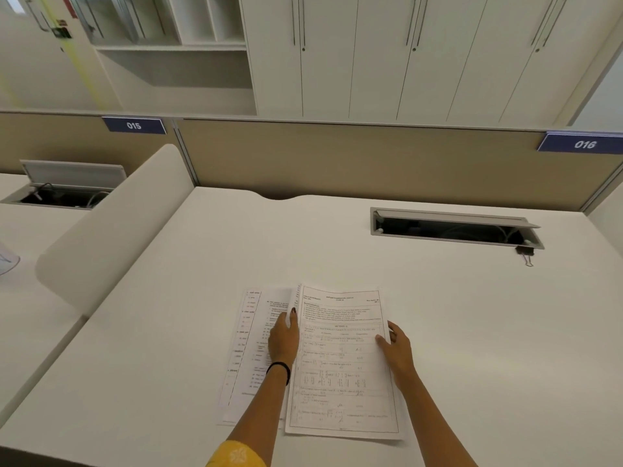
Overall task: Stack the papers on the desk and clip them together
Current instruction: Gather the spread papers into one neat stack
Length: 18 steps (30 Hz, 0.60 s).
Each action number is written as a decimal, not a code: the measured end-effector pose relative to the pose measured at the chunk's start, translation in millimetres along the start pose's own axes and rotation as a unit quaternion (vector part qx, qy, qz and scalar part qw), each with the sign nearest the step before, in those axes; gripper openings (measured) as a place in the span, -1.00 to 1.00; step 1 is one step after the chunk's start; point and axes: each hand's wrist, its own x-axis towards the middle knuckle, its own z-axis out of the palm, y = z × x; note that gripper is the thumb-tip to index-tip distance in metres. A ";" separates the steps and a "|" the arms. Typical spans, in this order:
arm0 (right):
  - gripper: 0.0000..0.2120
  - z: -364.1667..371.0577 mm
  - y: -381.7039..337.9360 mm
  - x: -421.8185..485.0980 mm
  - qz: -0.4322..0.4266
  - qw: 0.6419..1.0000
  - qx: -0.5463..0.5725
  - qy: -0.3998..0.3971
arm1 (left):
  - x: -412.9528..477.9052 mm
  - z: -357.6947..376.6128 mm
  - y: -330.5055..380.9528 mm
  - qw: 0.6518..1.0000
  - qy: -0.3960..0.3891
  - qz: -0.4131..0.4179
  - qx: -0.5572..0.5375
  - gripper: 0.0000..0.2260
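White worktop (pixel 455 332) stretching out wide, mostly bare, leaving loads of free room to the right and out front. Printed papers (pixel 340 362) lying near the front edge, roughly centre: top sheet sitting askew, overlapping other sheets (pixel 249 348) poking out on the left side, edges not lining up at all. Left hand (pixel 283 338) resting flat along the top sheet's left edge, fingers loosely spread and lying over the sheets underneath, not pinching anything. Black band (pixel 281 369) circling that wrist, yellow sleeve (pixel 236 455) peeking in at the bottom. Right hand (pixel 396 345) hugging the sheet's right edge, thumb lying on top of the paper, fingers curling at or under the edge, gripping it lightly by the looks of it.

Black binder clip (pixel 526 252) sitting well apart from the papers, far right, just beside the front corner of the open cable hatch (pixel 455 227). Beige partition (pixel 371 156) closing off the back edge, carrying a blue 016 tag (pixel 581 143). Rounded white divider (pixel 111 224) fencing off the left side.
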 end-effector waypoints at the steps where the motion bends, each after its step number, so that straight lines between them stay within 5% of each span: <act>1: -0.62 1.1 0.3 -0.7 0.000 1.000 0.005 -0.002 | -1.8 2.7 1.7 0.999 -0.023 0.003 -0.022 -0.64; 5: -0.72 2.8 -0.1 -8.9 -0.024 0.999 0.020 -0.005 | -4.1 12.9 -0.6 0.993 -0.095 0.038 -0.063 -0.67; 9: -0.59 -4.8 -6.0 -11.1 -0.050 0.997 0.029 0.059 | -3.3 12.4 11.8 0.983 -0.108 0.080 -0.124 -0.69; 18: -0.58 -33.8 -54.0 -12.4 -0.077 0.984 0.159 0.021 | -5.5 11.3 85.6 0.954 -0.151 0.167 -0.196 -0.74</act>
